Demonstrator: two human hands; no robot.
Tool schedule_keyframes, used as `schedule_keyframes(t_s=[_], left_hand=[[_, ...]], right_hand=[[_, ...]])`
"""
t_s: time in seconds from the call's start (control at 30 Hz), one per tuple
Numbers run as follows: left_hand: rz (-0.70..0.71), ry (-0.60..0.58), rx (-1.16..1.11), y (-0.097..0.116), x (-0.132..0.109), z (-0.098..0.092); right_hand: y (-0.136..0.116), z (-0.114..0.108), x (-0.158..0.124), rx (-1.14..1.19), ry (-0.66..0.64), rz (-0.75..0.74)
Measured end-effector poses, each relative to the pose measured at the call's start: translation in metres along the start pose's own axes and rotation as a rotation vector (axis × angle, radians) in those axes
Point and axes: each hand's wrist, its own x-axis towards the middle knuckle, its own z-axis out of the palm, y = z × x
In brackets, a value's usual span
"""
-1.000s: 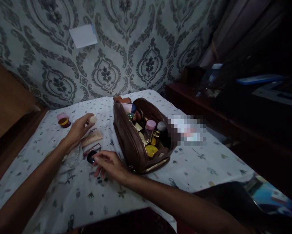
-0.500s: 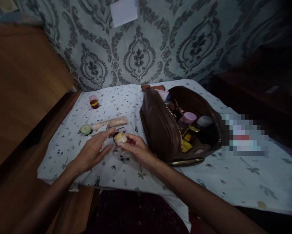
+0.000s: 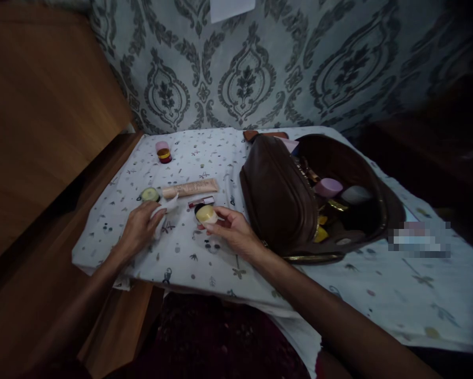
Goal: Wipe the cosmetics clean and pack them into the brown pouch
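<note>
My right hand (image 3: 236, 230) holds a small round jar (image 3: 206, 213) with a yellowish face and a dark edge, tilted just above the cloth. My left hand (image 3: 138, 225) is apart from the jar, its thumb and fingers closed on a thin white tissue (image 3: 170, 205). Behind the left hand sits a round green container (image 3: 150, 194). A beige squeeze tube (image 3: 190, 188) lies beyond the tissue, and a slim lip gloss tube (image 3: 201, 202) lies just behind the jar.
A brown leather bag (image 3: 282, 195) stands unzipped on the right, with a pink-lidded item (image 3: 328, 186) and other things inside. A small dark red jar with a pink top (image 3: 163, 151) stands at the back left. A wooden cabinet (image 3: 50, 100) borders the printed cloth (image 3: 213, 268).
My left hand has drawn back leftward from the jar and now pinches the tissue. My right hand still holds the jar. The view has shifted, so everything sits further right.
</note>
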Motion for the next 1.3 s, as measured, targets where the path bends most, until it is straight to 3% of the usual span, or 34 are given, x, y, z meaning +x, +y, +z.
schedule_keyframes(t_s=[0.13, 0.27, 0.33, 0.53, 0.67, 0.77, 0.93, 1.03, 1.17, 1.3], left_hand=[[0.208, 0.197, -0.140, 0.044, 0.002, -0.007], [0.446, 0.178, -0.159, 0.079, 0.012, 0.014], [0.396, 0.117, -0.227, 0.083, 0.020, 0.024], [0.003, -0.132, -0.566, 0.071, 0.034, 0.028], [-0.125, -0.126, -0.688, 0.070, 0.023, 0.032], [-0.116, -0.102, -0.668, 0.073, 0.010, 0.034], [0.172, -0.167, -0.461, 0.070, 0.002, 0.032], [0.254, -0.218, -0.410, 0.064, 0.003, 0.029], [0.180, -0.261, -0.409, 0.062, 0.005, 0.027], [0.028, -0.272, -0.453, 0.071, 0.006, 0.026]], right_hand=[[-0.001, 0.002, -0.002, -0.061, -0.046, 0.035], [0.000, 0.004, -0.005, -0.157, -0.101, 0.045], [0.002, 0.005, -0.006, -0.180, -0.101, 0.018], [0.009, 0.008, -0.005, -0.235, -0.044, -0.147], [0.006, 0.009, -0.004, -0.229, 0.020, -0.166], [0.003, 0.007, -0.001, -0.226, 0.096, -0.185], [0.002, 0.003, -0.001, -0.230, 0.051, -0.164], [0.002, 0.003, -0.002, -0.245, 0.020, -0.151], [0.004, 0.004, -0.005, -0.377, 0.015, -0.218], [0.004, 0.003, -0.012, -0.698, 0.090, -0.445]])
